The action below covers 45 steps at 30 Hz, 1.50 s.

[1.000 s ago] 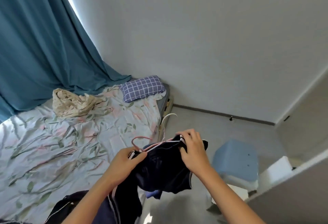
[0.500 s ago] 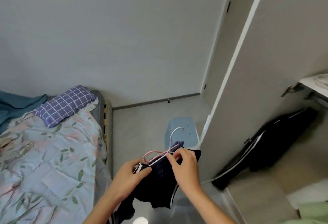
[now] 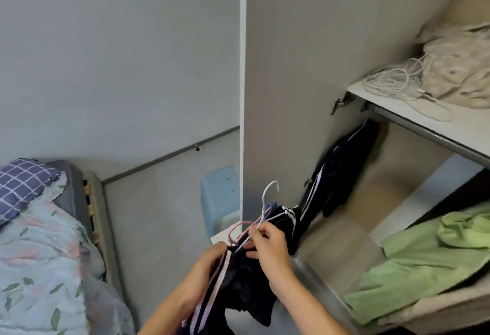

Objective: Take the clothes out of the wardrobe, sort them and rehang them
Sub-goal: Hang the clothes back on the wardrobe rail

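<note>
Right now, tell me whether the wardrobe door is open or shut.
Open. The wardrobe door is swung out, edge toward the camera, exposing the shelf, rail and a dark garment hanging inside.

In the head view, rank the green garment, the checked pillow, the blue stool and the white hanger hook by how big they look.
1. green garment, largest by far, though it lies close to the camera.
2. checked pillow and blue stool: similar, both partly cut off, so unranked.
3. white hanger hook, smallest.

Soft, even daylight fills the room without glare, shadows are weak, straight lines bend at the wide-angle edges, and the whole picture is slightly blurred.
</note>
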Each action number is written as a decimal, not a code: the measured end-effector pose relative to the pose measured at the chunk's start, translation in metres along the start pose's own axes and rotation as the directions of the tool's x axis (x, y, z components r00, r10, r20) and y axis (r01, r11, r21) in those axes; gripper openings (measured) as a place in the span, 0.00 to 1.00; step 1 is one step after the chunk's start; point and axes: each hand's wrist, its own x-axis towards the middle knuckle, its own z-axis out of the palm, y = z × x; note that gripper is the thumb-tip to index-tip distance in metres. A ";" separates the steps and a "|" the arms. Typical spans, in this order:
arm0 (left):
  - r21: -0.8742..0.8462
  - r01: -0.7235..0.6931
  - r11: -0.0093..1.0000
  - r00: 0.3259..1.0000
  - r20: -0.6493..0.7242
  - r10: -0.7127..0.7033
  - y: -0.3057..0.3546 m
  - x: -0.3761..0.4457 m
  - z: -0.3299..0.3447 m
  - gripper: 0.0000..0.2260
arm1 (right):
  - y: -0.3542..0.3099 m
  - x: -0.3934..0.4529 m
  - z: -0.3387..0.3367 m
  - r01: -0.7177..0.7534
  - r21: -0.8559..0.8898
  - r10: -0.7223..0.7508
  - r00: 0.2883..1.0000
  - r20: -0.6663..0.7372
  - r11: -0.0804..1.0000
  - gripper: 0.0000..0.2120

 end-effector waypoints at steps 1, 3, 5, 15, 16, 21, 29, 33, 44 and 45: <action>0.058 0.049 0.997 0.997 0.058 -0.053 0.003 0.009 0.010 0.15 | -0.001 -0.001 -0.004 -0.002 0.021 0.003 0.999 -0.035 1.000 0.11; 0.129 0.148 0.981 0.983 0.092 -0.160 0.005 0.028 0.021 0.11 | -0.003 -0.004 -0.013 -0.010 0.054 0.016 0.994 -0.104 0.998 0.12; 0.121 0.255 0.959 0.956 0.114 -0.269 0.001 0.060 0.033 0.09 | -0.006 -0.007 -0.024 -0.020 0.061 0.030 0.986 -0.165 0.998 0.13; 0.297 -0.188 0.936 0.862 0.507 0.013 0.045 0.022 0.105 0.12 | -0.020 -0.020 -0.108 -0.028 0.148 0.086 0.913 -0.399 0.989 0.09; 0.284 -0.216 0.934 0.850 0.525 0.037 0.050 0.023 0.117 0.12 | -0.019 -0.021 -0.119 -0.033 0.167 0.101 0.903 -0.417 0.985 0.10; 0.186 -0.237 0.953 0.846 0.521 0.109 0.073 0.038 0.169 0.11 | -0.006 -0.020 -0.166 -0.082 0.221 0.174 0.880 -0.441 0.972 0.10; 0.340 -0.338 0.878 0.873 0.462 0.158 0.095 0.088 0.239 0.12 | -0.007 0.024 -0.220 -0.026 0.213 0.121 0.887 -0.446 0.977 0.09; 0.371 -0.358 0.857 0.891 0.410 0.194 0.102 0.115 0.265 0.11 | -0.015 0.051 -0.250 0.013 0.233 0.095 0.889 -0.448 0.972 0.10; 0.306 -0.299 0.904 0.941 0.254 0.225 0.142 0.217 0.327 0.18 | -0.030 0.143 -0.296 -0.004 -0.024 -0.011 0.801 -0.599 1.000 0.12; 0.288 -0.293 0.912 0.939 0.264 0.219 0.147 0.225 0.333 0.19 | -0.034 0.150 -0.299 -0.012 -0.028 -0.007 0.790 -0.613 1.000 0.11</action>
